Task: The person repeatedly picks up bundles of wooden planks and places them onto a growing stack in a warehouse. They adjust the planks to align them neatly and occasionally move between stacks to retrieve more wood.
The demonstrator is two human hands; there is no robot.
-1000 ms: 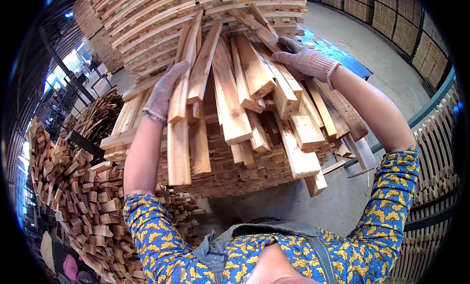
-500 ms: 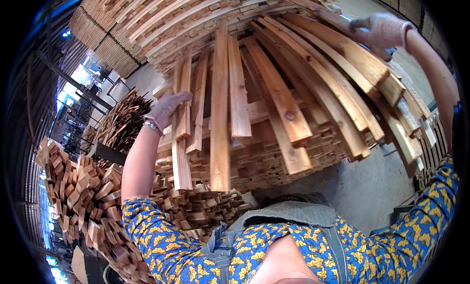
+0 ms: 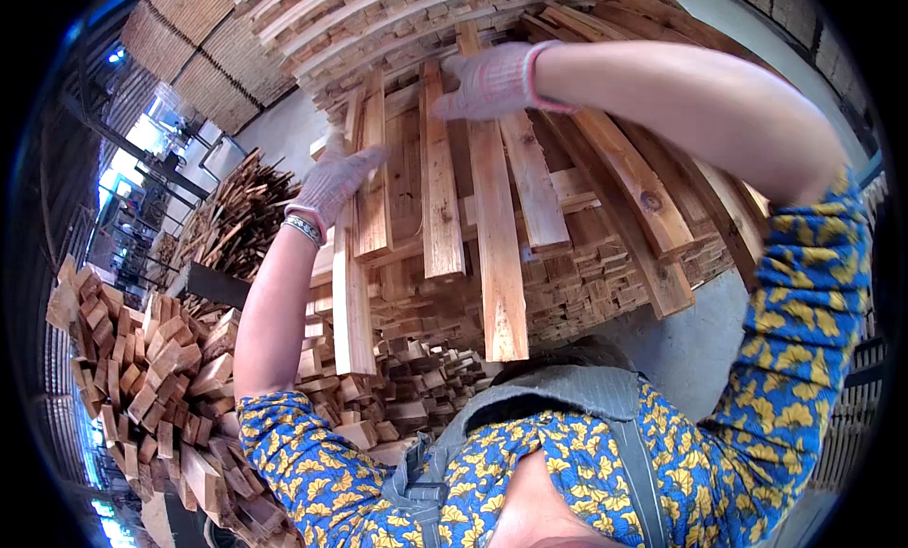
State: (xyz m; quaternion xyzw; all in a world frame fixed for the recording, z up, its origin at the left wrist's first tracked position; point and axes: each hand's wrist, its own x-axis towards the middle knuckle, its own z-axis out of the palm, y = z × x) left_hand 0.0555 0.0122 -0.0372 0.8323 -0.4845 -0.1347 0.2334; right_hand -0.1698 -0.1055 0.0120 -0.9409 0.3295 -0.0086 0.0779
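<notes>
Both my hands wear pale knitted gloves above a layer of long wooden slats. My left hand (image 3: pixel 339 181) lies against the leftmost slats, its thumb stretched over a short slat (image 3: pixel 375 203) and its fingers apart from the thumb. From the right, my right arm crosses over the wood. My right hand (image 3: pixel 492 80) reaches the right edge of another slat (image 3: pixel 441 179), with thumb and fingers spread. A longer slat (image 3: pixel 499 264) passes under that hand and sticks out toward me. More slats (image 3: pixel 629 174) fan out to the right, with uneven near ends.
Below the slats is a large stack of lumber (image 3: pixel 549 307). A heap of cut wood pieces (image 3: pixel 151 368) stands at the near left, with a pile of thin dark sticks (image 3: pixel 241 212) behind it. Stacked boards (image 3: pixel 175 56) rise at the far left.
My right hand has come from the far right, where it was at a plank, leftward across the slats. The left slats sit closer to my left hand, which has shifted slightly right.
</notes>
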